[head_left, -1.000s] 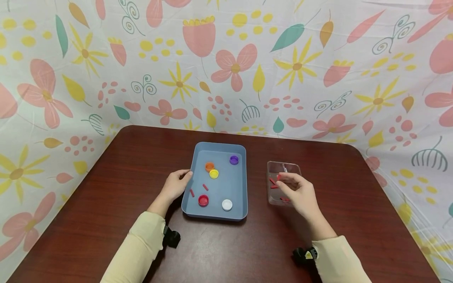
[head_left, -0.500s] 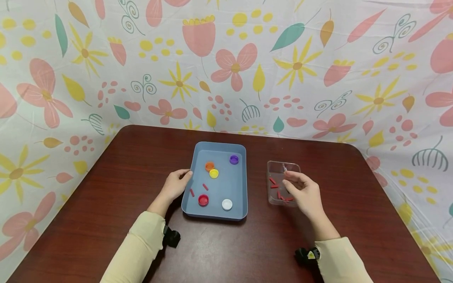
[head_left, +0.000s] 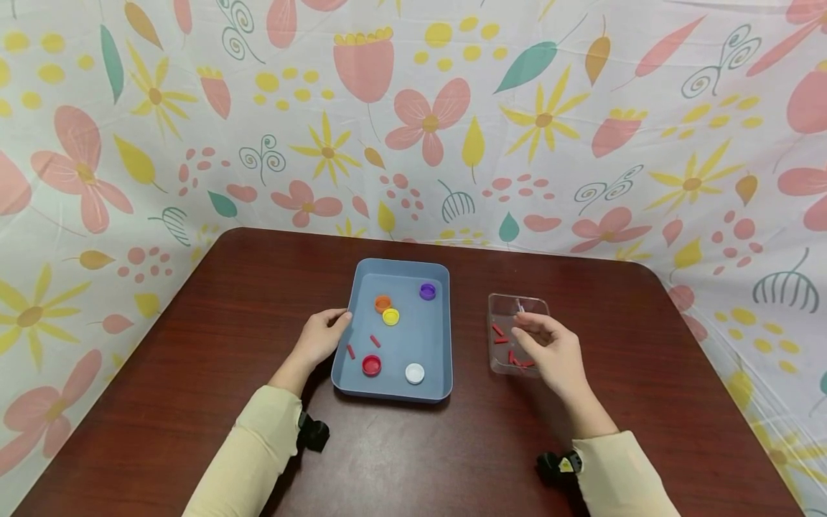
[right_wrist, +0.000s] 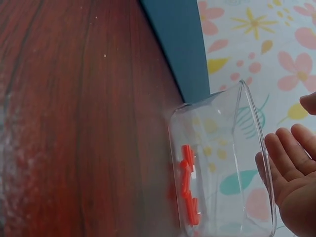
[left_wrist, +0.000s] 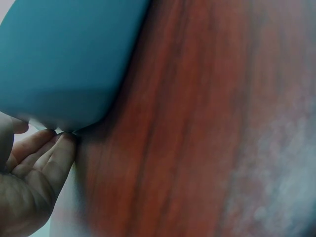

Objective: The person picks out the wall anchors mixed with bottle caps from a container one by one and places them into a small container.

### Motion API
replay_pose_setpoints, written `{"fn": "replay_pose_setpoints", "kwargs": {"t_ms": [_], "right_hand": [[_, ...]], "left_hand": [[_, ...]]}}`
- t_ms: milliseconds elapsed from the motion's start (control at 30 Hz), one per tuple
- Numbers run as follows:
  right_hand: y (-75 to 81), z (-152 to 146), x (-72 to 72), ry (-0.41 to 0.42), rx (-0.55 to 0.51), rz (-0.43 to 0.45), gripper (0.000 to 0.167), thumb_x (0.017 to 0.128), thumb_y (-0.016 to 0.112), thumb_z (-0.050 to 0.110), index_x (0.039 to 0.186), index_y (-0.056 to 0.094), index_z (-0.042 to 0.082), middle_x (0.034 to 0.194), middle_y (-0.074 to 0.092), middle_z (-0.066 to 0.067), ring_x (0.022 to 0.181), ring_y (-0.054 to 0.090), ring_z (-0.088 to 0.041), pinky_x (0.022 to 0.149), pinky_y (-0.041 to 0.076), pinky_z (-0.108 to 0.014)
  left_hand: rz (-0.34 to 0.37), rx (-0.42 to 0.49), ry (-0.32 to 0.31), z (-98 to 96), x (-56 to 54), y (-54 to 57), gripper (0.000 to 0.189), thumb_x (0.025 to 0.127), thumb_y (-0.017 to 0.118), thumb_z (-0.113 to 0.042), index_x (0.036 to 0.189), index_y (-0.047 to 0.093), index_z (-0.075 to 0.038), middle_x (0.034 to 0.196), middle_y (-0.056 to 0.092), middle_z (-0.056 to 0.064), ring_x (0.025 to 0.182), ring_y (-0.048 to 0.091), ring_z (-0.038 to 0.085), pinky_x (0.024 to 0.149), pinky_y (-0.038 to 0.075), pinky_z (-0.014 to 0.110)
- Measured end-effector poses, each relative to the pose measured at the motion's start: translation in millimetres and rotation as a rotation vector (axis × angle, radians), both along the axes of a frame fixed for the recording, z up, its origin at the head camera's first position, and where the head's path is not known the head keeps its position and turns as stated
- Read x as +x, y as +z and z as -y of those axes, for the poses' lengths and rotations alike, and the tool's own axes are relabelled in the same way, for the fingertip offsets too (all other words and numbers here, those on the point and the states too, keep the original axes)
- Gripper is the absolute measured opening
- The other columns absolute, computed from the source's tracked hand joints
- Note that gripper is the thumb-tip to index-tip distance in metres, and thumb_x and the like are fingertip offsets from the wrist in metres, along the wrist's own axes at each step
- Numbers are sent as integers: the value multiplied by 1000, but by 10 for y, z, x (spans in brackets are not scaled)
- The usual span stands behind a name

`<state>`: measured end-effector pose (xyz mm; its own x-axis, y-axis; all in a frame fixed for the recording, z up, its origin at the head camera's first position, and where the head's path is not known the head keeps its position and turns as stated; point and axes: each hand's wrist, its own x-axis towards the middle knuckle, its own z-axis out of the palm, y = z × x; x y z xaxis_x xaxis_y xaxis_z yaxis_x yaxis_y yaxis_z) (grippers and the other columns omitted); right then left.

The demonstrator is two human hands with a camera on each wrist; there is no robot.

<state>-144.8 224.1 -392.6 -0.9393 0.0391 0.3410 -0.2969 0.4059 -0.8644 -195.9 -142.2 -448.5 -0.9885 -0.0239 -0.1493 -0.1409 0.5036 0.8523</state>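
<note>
My left hand (head_left: 319, 337) holds the left rim of a shallow blue tray (head_left: 434, 337), thumb over the edge and fingers against its outer side. Inside the tray lie two short red sticks (head_left: 375, 342) and several small round caps: red (head_left: 371, 365), white (head_left: 415, 373), yellow (head_left: 390, 317), orange (head_left: 382, 304) and purple (head_left: 427, 291). My right hand (head_left: 554, 352) hovers over a clear plastic box (head_left: 496, 305), thumb and fingers apart with nothing between them. Several red sticks (right_wrist: 187, 185) lie on the box's floor in the right wrist view.
The dark brown wooden table (head_left: 388, 459) carries the tray and box, with a strip of tabletop between them. A white cloth with a flower print (head_left: 413, 122) hangs behind the table's far edge. Black cameras (head_left: 314, 434) are strapped at both wrists.
My right hand has let go of a red stick, which now lies in the clear box, and has shifted slightly right. My left hand has stayed on the tray.
</note>
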Motion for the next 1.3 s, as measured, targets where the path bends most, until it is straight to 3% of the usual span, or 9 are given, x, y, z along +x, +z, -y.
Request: {"fn": "replay_pose_setpoints", "kwargs": {"t_ms": [100,200,400,733,967,1133,1300], "right_hand": [[-94,-44,-59,17,9,-2,27,83,67,-4,110,64,-10,101,71,-3,85,60,12,77,49,-7],[-178,-72,-111,23,13,5,29,84,68,0,112,65,-6,107,69,-16,87,60,12,77,49,-8],[-176,-26,-138,59,-15,12,31,85,69,5,113,63,-7,105,70,-1,88,61,10,77,50,-9],[-205,82,-202,119,-86,-17,30,84,70,8,109,64,-7,101,71,3,86,65,5,75,52,-11],[-149,209,-198,131,-56,37,29,85,68,4,112,64,-6,108,66,-25,88,63,4,78,52,-12],[-103,311,-180,154,-72,42,29,84,67,-2,112,62,-10,110,64,-29,90,62,6,78,51,-11],[57,459,-112,173,-80,31,28,82,66,-8,108,61,-16,106,62,-36,88,64,4,77,52,-12]], "left_hand": [[-2,1,0,2,0,-2,46,99,47,-31,134,53,-2,139,50,19,132,43,32,107,38,47],[-3,1,0,7,2,-4,46,99,47,-31,134,53,-2,138,50,19,131,43,32,107,38,47],[-10,-2,2,20,1,-20,46,98,48,-31,133,53,-2,138,51,19,132,43,33,107,38,48],[-11,3,-8,21,-3,-24,46,99,48,-31,134,53,-2,138,51,19,132,43,33,107,38,48],[-6,9,-6,19,-1,-10,46,99,47,-31,134,52,-2,138,50,19,132,43,32,107,38,48],[-10,3,-4,24,-3,-17,46,98,48,-31,133,53,-2,138,51,19,131,43,32,107,38,47],[-18,0,-6,27,-2,-21,46,98,48,-31,133,53,-1,137,52,20,131,44,33,107,38,48]]}}
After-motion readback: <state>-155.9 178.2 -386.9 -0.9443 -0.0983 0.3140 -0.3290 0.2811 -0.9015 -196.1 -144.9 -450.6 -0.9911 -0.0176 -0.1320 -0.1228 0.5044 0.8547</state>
